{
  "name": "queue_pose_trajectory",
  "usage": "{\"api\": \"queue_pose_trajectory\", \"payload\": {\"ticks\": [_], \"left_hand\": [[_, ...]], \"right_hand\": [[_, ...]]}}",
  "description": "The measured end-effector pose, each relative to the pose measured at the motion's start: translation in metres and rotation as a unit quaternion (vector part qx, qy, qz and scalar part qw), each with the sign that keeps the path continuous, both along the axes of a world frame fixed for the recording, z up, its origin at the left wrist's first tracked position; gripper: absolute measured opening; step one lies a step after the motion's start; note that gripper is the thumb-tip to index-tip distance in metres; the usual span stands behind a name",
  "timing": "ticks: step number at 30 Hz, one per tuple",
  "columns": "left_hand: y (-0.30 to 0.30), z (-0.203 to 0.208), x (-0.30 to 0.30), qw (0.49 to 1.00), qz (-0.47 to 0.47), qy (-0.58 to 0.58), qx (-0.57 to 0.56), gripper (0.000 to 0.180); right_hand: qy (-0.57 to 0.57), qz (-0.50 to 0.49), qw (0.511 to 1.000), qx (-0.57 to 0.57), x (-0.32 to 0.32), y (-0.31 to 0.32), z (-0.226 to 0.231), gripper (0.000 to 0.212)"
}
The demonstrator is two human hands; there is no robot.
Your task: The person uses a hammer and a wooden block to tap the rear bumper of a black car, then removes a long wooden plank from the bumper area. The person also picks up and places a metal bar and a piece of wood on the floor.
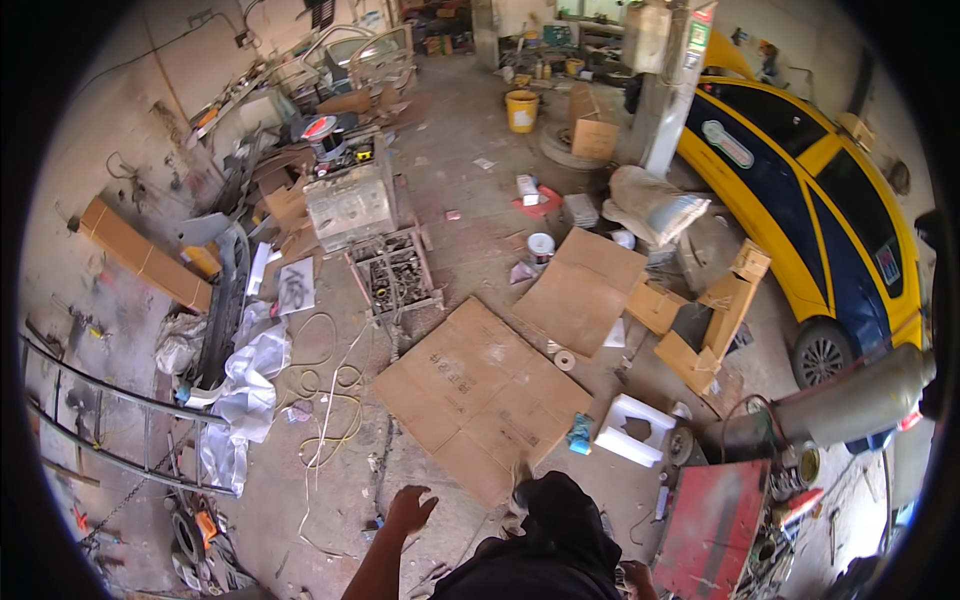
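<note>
My left hand (408, 511) hangs in the air at the lower middle, fingers loosely apart, holding nothing. Beyond it a large flattened cardboard sheet (470, 385) lies on the floor, close to my foot (520, 478). My right hand (636, 574) shows only in part beside my dark clothing at the lower edge; its fingers are too hidden to read. The red panel (715, 530) is the nearest large thing to it. A second cardboard sheet (585, 285) lies farther off, touching or overlapping the first.
A yellow and dark blue car (790, 170) stands at the right, a grey gas cylinder (850, 400) before it. A white foam tray (634, 430) lies near the sheet. Cables (335, 400) trail at left, by a ladder (120, 400). A metal frame (395, 275) stands mid-floor.
</note>
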State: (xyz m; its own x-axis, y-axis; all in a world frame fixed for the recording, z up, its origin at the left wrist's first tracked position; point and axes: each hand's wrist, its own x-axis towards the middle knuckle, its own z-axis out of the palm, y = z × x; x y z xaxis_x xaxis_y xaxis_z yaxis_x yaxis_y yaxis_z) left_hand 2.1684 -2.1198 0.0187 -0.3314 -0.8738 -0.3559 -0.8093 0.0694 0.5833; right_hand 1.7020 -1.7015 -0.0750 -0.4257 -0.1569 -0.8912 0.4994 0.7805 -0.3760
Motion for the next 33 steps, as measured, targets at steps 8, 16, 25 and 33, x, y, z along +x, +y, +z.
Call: {"api": "queue_pose_trajectory", "payload": {"ticks": [8, 16, 25, 33], "left_hand": [[-0.041, -0.054, 0.069, 0.983, 0.105, -0.110, 0.103, 0.054], [-0.166, -0.043, 0.053, 0.937, 0.165, -0.178, 0.250, 0.051], [-0.439, -0.033, -0.071, 0.967, 0.189, -0.028, 0.171, 0.045], [-0.742, -0.005, -0.145, 0.985, 0.127, -0.007, 0.118, 0.051]], "right_hand": [[-0.068, 0.146, 0.984, 0.080, -0.076, -0.179, -0.066, 0.012], [0.026, 0.121, 0.987, -0.102, -0.169, -0.551, -0.006, 0.031], [0.090, 0.117, 0.971, -0.189, -0.246, -0.766, 0.025, 0.035], [0.171, 0.566, 0.801, 0.090, -0.244, -0.758, -0.065, 0.022]]}}
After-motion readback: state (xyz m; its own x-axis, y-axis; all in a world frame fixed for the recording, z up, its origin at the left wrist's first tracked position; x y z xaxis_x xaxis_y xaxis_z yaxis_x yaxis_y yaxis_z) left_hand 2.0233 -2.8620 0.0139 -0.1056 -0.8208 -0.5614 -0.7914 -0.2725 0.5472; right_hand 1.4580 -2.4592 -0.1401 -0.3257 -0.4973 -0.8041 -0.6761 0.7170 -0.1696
